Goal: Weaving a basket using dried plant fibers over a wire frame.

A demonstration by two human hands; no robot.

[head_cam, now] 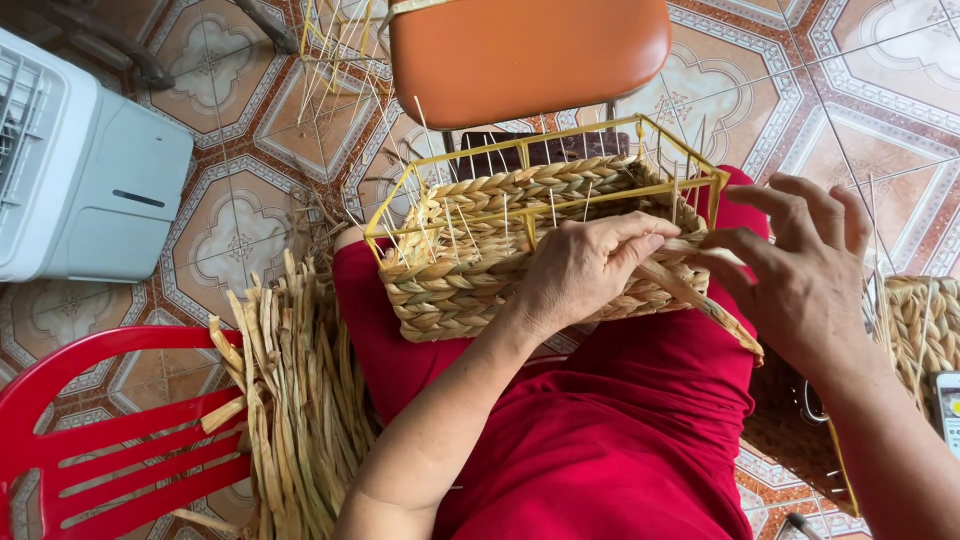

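At the centre of the frame our left hand (575, 270) presses flat against the near wall of the half-woven basket (520, 250), fingers together, pinning the braided strand (700, 295) where it meets the rim. Just right of it our right hand (800, 280) pinches the same strand between thumb and forefinger, its other fingers spread above. To do this well, we judge, the strand should stay taut and lie snug against the row beneath while the left hand keeps the basket from turning. The basket rests on our lap, on the red cloth (620, 440), in the upper middle of the frame. Its walls are thick, dry, straw-coloured plaits wound around a yellow wire frame (560, 135), with thin upright spokes standing proud. At lower left a loose sheaf of flat dried fibre (290, 400) leans beside a red plastic chair (110, 430). Above, an orange seat (525, 50) stands on the patterned tile floor (850, 90).
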